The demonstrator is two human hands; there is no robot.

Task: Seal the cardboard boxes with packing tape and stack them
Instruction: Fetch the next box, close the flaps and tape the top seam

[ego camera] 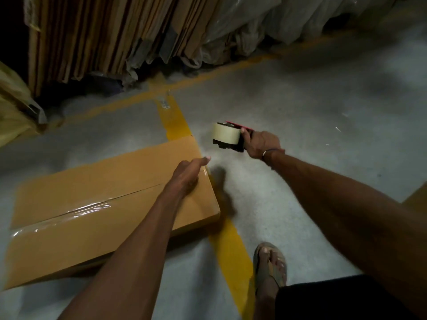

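While L hand (188, 172) rests on box (111, 199), R hand (261, 144) holds tape dispenser (227, 137).

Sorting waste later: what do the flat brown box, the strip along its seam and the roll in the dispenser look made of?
Flat brown box: matte cardboard, by its dull tan face. Seam strip: clear glossy plastic tape, wrinkled and glinting. Pale cream roll: likely the same tape wound thick.

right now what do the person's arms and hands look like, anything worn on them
Both arms are bare, with no sleeves and no gloves. The right hand has a thin dark band with a small pale bead or clasp at the wrist. The left hand shows no band, ring or watch.
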